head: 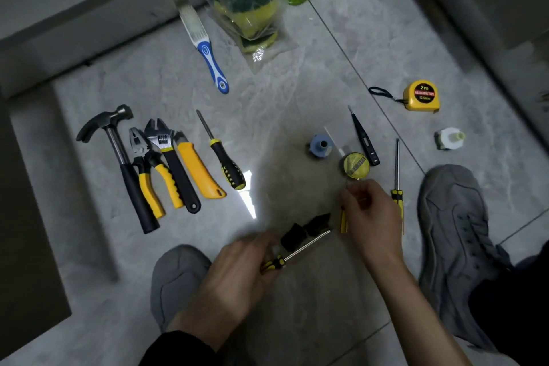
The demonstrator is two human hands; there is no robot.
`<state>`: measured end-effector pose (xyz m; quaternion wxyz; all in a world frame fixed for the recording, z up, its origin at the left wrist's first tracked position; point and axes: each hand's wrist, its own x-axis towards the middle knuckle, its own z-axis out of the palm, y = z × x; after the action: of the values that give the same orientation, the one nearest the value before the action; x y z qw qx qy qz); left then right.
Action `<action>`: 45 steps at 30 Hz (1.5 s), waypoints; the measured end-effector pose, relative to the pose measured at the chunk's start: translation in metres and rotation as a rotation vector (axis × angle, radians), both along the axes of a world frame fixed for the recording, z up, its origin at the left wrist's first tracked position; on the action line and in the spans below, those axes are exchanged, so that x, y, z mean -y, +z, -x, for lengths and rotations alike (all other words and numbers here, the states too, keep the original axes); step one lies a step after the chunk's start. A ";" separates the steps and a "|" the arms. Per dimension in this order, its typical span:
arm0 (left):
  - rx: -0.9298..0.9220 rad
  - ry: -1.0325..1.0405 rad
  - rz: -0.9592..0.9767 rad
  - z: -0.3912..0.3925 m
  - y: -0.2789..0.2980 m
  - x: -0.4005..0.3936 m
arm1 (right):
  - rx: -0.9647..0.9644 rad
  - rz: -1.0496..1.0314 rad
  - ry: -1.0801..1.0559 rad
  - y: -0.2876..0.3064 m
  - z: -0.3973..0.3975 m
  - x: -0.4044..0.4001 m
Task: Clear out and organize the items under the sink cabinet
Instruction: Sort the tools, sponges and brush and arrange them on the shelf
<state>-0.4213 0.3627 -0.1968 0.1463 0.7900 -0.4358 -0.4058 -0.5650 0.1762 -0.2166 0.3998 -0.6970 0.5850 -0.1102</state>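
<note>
1. The person squatted on the floor (297, 74) with both hands busy. The left hand (237, 264) was closed around the yellow-and-black handle of a long screwdriver (300, 249), whose shaft pointed up and to the right, away from the palm.
2. The right hand (368, 211) was pinched shut on a small screwdriver (343, 221), its yellow handle poking out below the fingers. A yellow tape roll (356, 165) lay just beyond the fingertips, and a thin screwdriver (397, 184) lay just right of that hand.
3. Far to the left of the left hand stood the sorted row: hammer (118, 157), pliers (148, 169), wrench (170, 160), utility knife (199, 169) and a stubby screwdriver (222, 157), all lying parallel.
4. The step appeared to be gathering the scattered screwdrivers. Doing it well would mean laying each beside the stubby one, handles toward the person, tips aligned.
5. A dark bundle (306, 230) between the hands should be kept from snagging.
</note>
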 end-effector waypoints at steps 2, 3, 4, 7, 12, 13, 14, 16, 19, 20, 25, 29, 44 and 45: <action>-0.039 0.065 0.010 -0.013 0.014 0.003 | 0.061 0.035 0.002 0.012 -0.008 0.008; -0.067 0.126 0.012 -0.021 0.020 0.005 | 0.092 0.048 0.014 0.018 -0.013 0.012; -0.102 0.208 0.014 -0.030 0.024 0.010 | 0.118 0.062 0.036 0.023 -0.020 0.015; -0.164 0.485 0.059 -0.057 0.028 0.035 | 0.185 0.084 0.129 0.033 -0.048 0.019; -0.170 0.760 0.095 -0.091 0.002 0.096 | 0.173 0.136 0.269 0.019 -0.100 0.020; -0.070 0.697 0.062 -0.096 -0.004 0.103 | 0.151 0.143 0.292 0.015 -0.109 0.022; 0.029 0.605 0.019 -0.100 -0.010 0.109 | 0.128 0.149 0.313 0.010 -0.117 0.023; 0.173 0.443 -0.065 -0.107 -0.018 0.113 | 0.083 0.152 0.345 0.001 -0.131 0.026; 0.238 0.372 -0.137 -0.117 -0.026 0.115 | 0.023 0.096 0.394 -0.014 -0.147 0.024; 0.248 0.370 -0.145 -0.120 -0.027 0.116 | 0.012 0.074 0.415 -0.018 -0.150 0.022; 0.258 0.363 -0.147 -0.130 -0.029 0.118 | 0.008 0.056 0.436 -0.025 -0.150 0.010; 0.289 0.368 -0.115 -0.127 -0.033 0.112 | -0.028 0.073 0.474 -0.025 -0.134 0.004; 0.307 0.421 -0.054 -0.121 -0.031 0.107 | 0.006 0.174 0.402 -0.008 -0.120 0.001; 0.312 0.417 -0.038 -0.119 -0.028 0.106 | 0.042 0.218 0.351 -0.004 -0.108 0.001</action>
<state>-0.3021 0.2568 -0.2247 0.1431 0.9182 -0.2733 -0.2484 -0.4574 0.1755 -0.2202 0.3473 -0.8249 0.4308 -0.1159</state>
